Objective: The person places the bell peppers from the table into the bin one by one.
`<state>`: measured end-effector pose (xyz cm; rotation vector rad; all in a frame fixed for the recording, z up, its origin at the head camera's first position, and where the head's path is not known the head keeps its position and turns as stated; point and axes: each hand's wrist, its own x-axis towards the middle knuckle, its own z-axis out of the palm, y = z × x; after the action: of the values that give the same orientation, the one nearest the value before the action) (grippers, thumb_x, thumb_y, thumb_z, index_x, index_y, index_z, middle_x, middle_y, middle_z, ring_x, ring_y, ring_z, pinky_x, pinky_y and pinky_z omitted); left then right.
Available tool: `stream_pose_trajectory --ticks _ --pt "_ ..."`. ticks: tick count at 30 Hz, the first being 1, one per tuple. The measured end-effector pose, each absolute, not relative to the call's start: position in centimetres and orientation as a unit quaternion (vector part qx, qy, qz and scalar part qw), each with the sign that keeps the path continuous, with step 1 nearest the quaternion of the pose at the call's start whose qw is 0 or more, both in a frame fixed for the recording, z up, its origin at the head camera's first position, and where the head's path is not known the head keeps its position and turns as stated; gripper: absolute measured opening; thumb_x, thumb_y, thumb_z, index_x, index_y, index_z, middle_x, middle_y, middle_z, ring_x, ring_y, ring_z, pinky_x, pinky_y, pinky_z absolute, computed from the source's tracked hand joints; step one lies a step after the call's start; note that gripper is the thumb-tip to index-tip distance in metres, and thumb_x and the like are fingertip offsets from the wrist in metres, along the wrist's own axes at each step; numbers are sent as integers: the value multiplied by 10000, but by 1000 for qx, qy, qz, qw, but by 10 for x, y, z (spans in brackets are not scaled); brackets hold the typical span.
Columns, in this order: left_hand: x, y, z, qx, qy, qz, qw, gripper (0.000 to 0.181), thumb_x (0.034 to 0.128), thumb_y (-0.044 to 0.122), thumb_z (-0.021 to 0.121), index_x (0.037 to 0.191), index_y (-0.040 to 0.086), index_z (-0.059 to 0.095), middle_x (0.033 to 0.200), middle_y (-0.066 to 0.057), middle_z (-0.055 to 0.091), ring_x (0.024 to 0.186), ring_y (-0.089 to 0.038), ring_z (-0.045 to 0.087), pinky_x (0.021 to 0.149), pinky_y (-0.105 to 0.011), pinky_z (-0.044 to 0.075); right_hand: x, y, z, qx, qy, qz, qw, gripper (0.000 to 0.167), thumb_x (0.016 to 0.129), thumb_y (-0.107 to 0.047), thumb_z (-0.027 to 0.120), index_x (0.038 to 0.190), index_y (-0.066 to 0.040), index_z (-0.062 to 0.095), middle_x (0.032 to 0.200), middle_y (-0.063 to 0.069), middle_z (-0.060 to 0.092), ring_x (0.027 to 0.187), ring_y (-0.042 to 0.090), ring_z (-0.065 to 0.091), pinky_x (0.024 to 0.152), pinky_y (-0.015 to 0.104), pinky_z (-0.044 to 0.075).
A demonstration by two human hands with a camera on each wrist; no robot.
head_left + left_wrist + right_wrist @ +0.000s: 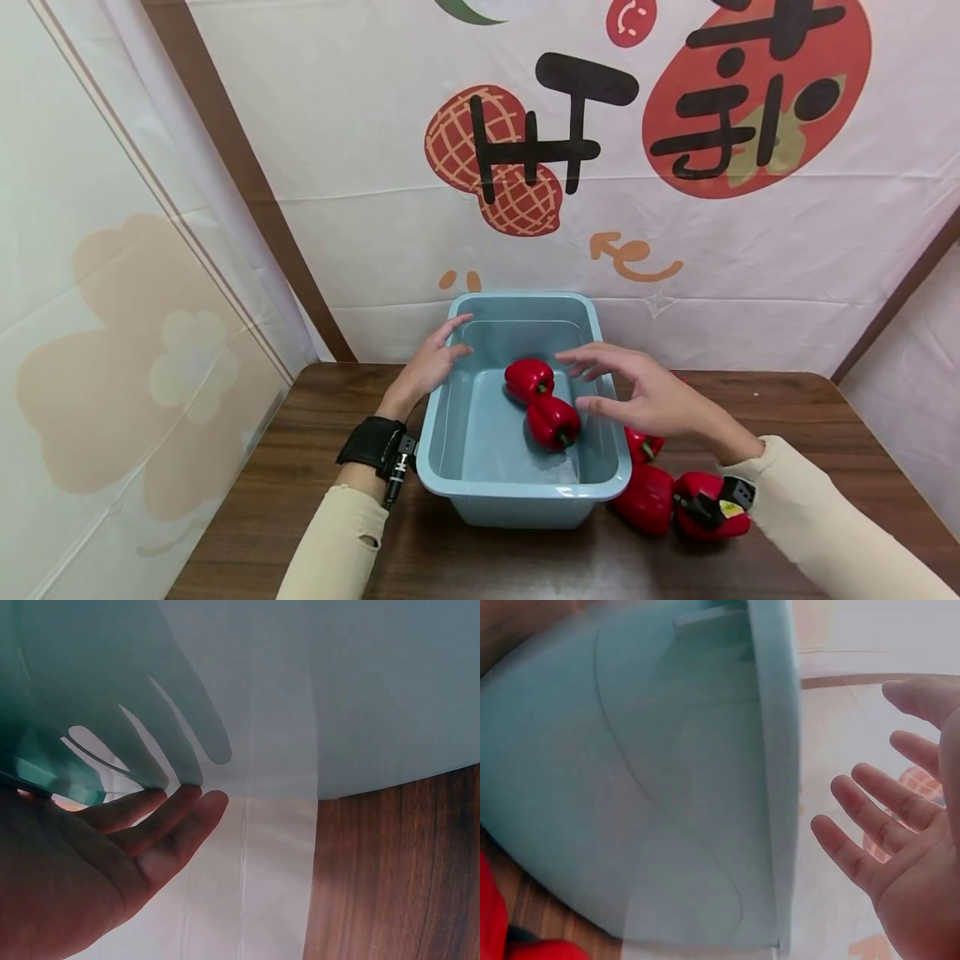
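Two red bell peppers (529, 379) lie against each other inside a light blue plastic basin (525, 492). At the basin's left rim is my left hand (433, 360); its thumb and index finger reach over the edge. In the left wrist view, the other fingers of that hand (112, 855) are extended along the glossy outer wall, with the fingertips at its surface. My right hand (637, 387) hovers over the right rim beside the peppers, fingers spread and thumb apart. Nothing lies in its palm in the right wrist view, where the hand (907, 847) stands off the rim.
More red bell peppers (647, 500) sit on the brown wooden table (330, 467) just right of the basin, partly under my right forearm. Behind the table hangs a white printed cloth (375, 208), close to the basin's far side. Another cloth wall rises at left.
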<state>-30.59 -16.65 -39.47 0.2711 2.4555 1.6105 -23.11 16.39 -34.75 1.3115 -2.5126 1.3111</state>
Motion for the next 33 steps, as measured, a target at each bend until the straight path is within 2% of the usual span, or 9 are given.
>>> stream_pose_trajectory --ticks 2,6,11,14,17,20,24,30,33 --pt "-307 -167 -395 93 829 543 100 591 1002 231 470 1561 277 286 1648 -99 150 1347 -428 387 1033 -666 366 -230 171 -347 420 -805 418 18 586 861 -91 743 1404 -176 538 1310 -16 606 1091 158 628 851 423 567" --pt "-304 -165 -387 92 828 542 110 597 1006 192 454 1572 226 266 1647 -133 141 1346 -441 385 1037 -666 364 -227 188 -345 413 -812 412 28 613 855 -66 739 1410 -221 529 1324 -20 594 1120 223 630 866 392 564" --pt "-286 -159 -363 93 828 541 115 600 998 173 461 1568 170 274 1637 -171 155 1332 -448 399 1036 -650 378 -220 211 -347 393 -821 413 32 601 874 -62 713 1420 -217 517 1318 21 605 1132 160 621 884 315 549" --pt "-284 -159 -361 96 827 542 115 599 1000 178 465 1567 168 276 1636 -170 159 1328 -449 407 1030 -646 388 -216 223 -353 397 -814 424 38 605 863 -11 707 1410 -192 526 1300 -1 614 1112 131 618 874 282 546" --pt "-284 -159 -361 96 827 542 116 601 1001 176 463 1569 160 269 1636 -173 157 1333 -451 401 1031 -649 384 -211 235 -361 401 -807 432 45 612 837 26 720 1396 -144 537 1284 -28 617 1087 122 620 872 243 534" --pt "-284 -160 -362 96 825 544 118 602 1000 174 461 1570 160 266 1637 -172 151 1343 -453 389 1036 -656 375 -204 246 -371 404 -801 438 51 622 811 49 732 1388 -83 539 1296 14 613 1104 130 610 893 213 511" --pt "-284 -160 -362 94 825 545 119 598 1004 169 458 1569 161 265 1639 -169 147 1346 -459 381 1041 -665 362 -197 261 -387 384 -811 439 41 596 806 38 743 1361 -79 559 1297 22 614 1136 118 596 917 195 489" --pt "-283 -160 -360 91 826 543 119 602 1000 174 468 1569 166 271 1642 -156 146 1358 -453 370 1051 -670 344 -184 285 -415 343 -835 430 21 540 820 -15 755 1319 -151 598 1263 -28 648 1139 121 606 925 195 485" --pt "-282 -159 -359 90 828 541 118 601 1000 175 467 1568 170 272 1642 -155 146 1362 -453 366 1054 -671 339 -179 294 -428 337 -836 433 10 540 827 -17 746 1327 -150 593 1264 -22 649 1139 120 606 922 203 485"
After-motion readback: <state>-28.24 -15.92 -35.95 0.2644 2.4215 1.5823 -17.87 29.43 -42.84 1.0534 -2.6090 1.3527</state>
